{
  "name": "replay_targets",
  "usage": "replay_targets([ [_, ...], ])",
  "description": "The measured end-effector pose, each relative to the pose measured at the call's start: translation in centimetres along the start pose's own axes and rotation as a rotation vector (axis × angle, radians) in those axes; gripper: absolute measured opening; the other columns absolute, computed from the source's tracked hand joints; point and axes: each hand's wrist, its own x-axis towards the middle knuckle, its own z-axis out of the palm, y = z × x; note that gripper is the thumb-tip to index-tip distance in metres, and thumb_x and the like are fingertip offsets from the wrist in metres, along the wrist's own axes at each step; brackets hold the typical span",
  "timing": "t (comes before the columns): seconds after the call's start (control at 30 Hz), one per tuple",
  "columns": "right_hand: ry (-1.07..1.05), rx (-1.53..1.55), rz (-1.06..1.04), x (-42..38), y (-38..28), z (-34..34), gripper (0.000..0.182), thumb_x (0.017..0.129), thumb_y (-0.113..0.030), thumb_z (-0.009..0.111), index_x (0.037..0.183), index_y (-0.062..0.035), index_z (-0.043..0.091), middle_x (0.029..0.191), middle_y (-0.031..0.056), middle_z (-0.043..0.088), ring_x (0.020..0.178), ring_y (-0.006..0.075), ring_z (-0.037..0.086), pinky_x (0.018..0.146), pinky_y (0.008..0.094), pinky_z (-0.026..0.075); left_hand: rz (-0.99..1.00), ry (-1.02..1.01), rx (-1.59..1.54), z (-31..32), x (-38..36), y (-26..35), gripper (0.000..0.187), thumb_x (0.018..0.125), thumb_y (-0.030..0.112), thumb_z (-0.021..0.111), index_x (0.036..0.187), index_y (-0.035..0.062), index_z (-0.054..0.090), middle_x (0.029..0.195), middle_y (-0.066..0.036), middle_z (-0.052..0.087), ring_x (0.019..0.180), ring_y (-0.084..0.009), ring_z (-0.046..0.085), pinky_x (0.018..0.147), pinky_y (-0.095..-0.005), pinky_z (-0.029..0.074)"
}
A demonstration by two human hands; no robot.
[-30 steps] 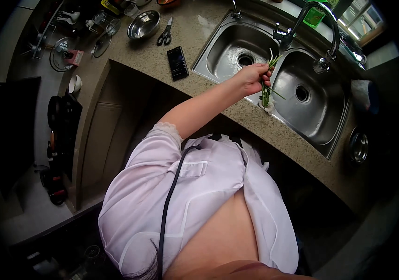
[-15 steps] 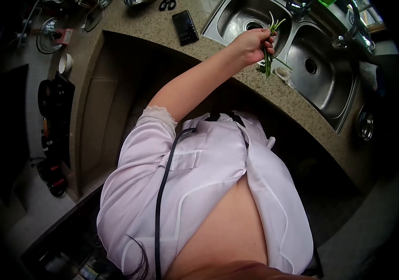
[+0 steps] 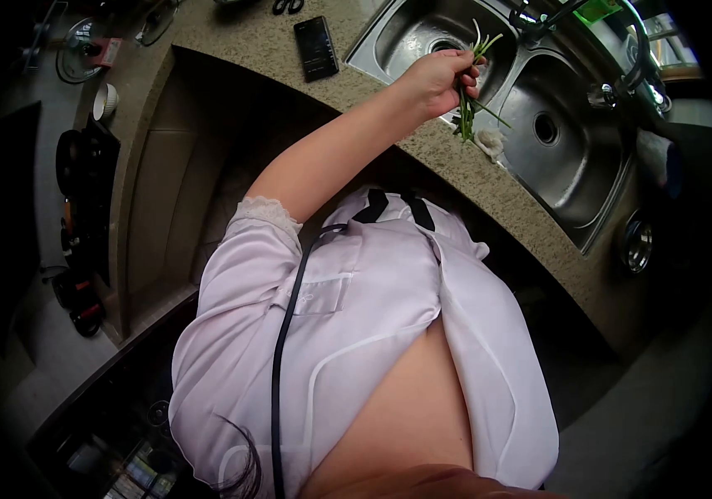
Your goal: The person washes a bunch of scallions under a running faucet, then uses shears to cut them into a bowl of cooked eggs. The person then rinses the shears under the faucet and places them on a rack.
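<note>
1 left hand [image 3: 443,83] has fingers [image 3: 472,82] clamped on green stems [image 3: 465,123]; slackening could drop some into the basin [image 3: 568,162] at 4 o'clock.

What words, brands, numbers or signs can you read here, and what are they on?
No text is readable.
Flat black rectangular phone: faint screen marks, too small to read.
Small pinkish-red boxy item: any print too blurred.
Thin green stalks in the bare left hand: no label visible.
</note>
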Motion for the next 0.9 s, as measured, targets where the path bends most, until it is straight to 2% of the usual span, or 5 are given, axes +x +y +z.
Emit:
replay_targets([
  [0.3,-0.125,-0.212,-0.018,-4.0,-10.6,-9.7,0.021,0.080,-0.016,0.054,0.089,0.0009,0.063,0.092,0.0138,0.061,0.092,0.0175,0.054,0.075,0.0262,0.044,0.014,-0.018,0.014,-0.4,-1.0,0.8,0.015,0.091,0.013,0.046,0.094,-0.0007,0.050,0.073,-0.003,0.047,0.059,-0.0089,0.040,0.057,-0.0245,0.039],
  [0.37,0.032,0.177,-0.489,-6.6,-13.5,-13.9,0.016,0.076,-0.015,0.060,0.083,-0.0010,0.061,0.070,0.0024,0.055,0.060,0.0079,0.050,0.054,0.0229,0.041,-0.010,-0.030,0.007,-0.8,-1.1,0.5,0.014,0.091,0.014,0.047,0.094,0.0002,0.050,0.072,-0.003,0.048,0.059,-0.0090,0.041,0.057,-0.0250,0.039],
  [0.53,-0.091,-0.009,-1.767,-19.9,-28.7,-15.4,0.028,0.071,-0.013,0.067,0.097,-0.0066,0.063,0.077,0.0072,0.051,0.066,0.0198,0.054,0.056,0.0300,0.043,-0.038,-0.080,0.021,-1.8,-1.9,-0.4,0.015,0.091,0.013,0.046,0.095,-0.0002,0.050,0.072,-0.004,0.049,0.058,-0.0093,0.041,0.056,-0.0243,0.038],
  [0.63,-0.362,-0.358,-2.015,-21.8,-32.5,-10.5,0.037,0.075,-0.013,0.055,0.111,-0.0043,0.051,0.083,0.0075,0.045,0.068,0.0210,0.055,0.053,0.0299,0.045,-0.047,-0.109,0.032,-2.2,-3.9,0.1,0.015,0.091,0.014,0.046,0.094,-0.0002,0.049,0.072,-0.004,0.049,0.059,-0.0102,0.041,0.056,-0.0236,0.038],
  [0.9,-0.569,-0.086,-2.272,-24.2,-34.8,-8.3,0.016,0.070,-0.012,0.053,0.072,0.0029,0.046,0.071,0.0101,0.043,0.063,0.0234,0.053,0.051,0.0327,0.044,0.021,-0.044,-0.006,-3.3,-7.3,2.1,0.013,0.090,0.013,0.047,0.094,0.0013,0.050,0.072,-0.003,0.049,0.058,-0.0082,0.041,0.058,-0.0235,0.038],
])
